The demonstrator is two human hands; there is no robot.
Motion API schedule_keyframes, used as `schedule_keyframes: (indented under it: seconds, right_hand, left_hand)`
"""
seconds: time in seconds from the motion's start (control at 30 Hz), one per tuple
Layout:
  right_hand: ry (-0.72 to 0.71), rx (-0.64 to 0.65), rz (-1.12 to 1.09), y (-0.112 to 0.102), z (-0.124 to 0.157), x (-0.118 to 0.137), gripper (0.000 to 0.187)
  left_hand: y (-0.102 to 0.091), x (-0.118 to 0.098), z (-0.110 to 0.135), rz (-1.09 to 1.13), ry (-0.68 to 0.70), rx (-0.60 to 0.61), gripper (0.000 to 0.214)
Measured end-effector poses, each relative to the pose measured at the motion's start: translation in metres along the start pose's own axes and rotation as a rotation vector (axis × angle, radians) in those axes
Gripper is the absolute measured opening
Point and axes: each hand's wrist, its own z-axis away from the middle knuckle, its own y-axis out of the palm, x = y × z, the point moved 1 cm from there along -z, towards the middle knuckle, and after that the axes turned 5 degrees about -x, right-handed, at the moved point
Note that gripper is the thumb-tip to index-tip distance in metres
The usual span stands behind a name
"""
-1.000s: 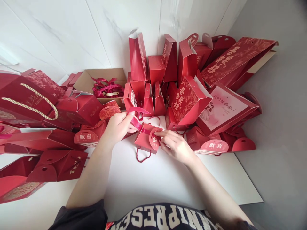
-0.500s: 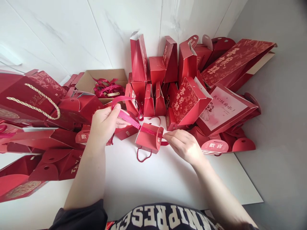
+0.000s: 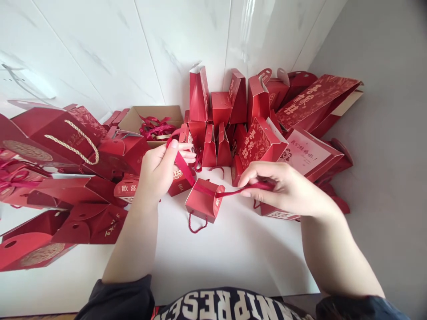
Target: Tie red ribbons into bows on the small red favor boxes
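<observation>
A small red gift box (image 3: 202, 202) with a cord handle lies on the white board (image 3: 227, 253) in front of me. A red ribbon (image 3: 187, 171) runs through its top. My left hand (image 3: 160, 171) is closed on the ribbon's left end, raised up and to the left of the box. My right hand (image 3: 283, 186) pinches the other end of the ribbon, pulled out to the right of the box. The ribbon is stretched between both hands.
Several red gift boxes and bags are piled along the white wall, left (image 3: 66, 133) and right (image 3: 313, 102). A brown cardboard box (image 3: 140, 118) holding red ribbons stands behind my left hand. Grey floor (image 3: 383, 155) lies to the right of the board.
My right hand has drawn the ribbon end out to the right, away from the box. My left hand has lifted its end higher. The camera has tilted a little.
</observation>
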Motion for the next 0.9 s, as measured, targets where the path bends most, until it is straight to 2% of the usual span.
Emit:
schedule_keyframes:
  seconds: [0.17, 0.27, 0.37, 0.5, 0.7, 0.9]
  right_hand:
    - [-0.086, -0.007, -0.023, -0.023, -0.017, 0.024, 0.007]
    - [-0.101, -0.119, -0.100, -0.026, -0.030, 0.034, 0.010]
    - [-0.097, -0.244, -0.258, -0.020, -0.043, 0.035, 0.025]
    - [-0.078, -0.279, -0.485, -0.008, -0.057, 0.027, 0.043]
    - [-0.042, -0.315, -0.656, 0.008, -0.069, 0.014, 0.041]
    - [-0.026, -0.313, -0.725, 0.012, -0.074, 0.014, 0.037]
  left_hand:
    - [0.007, -0.012, -0.009, 0.050, 0.040, 0.132, 0.057]
    - [0.013, -0.018, -0.012, 0.102, 0.082, 0.193, 0.049]
    - [0.018, -0.023, -0.012, 0.191, 0.109, 0.229, 0.044]
    - [0.027, -0.026, -0.008, 0.313, 0.135, 0.307, 0.040]
    - [0.042, -0.018, -0.005, 0.426, 0.130, 0.367, 0.035]
    - [0.051, -0.016, -0.001, 0.571, 0.163, 0.443, 0.035]
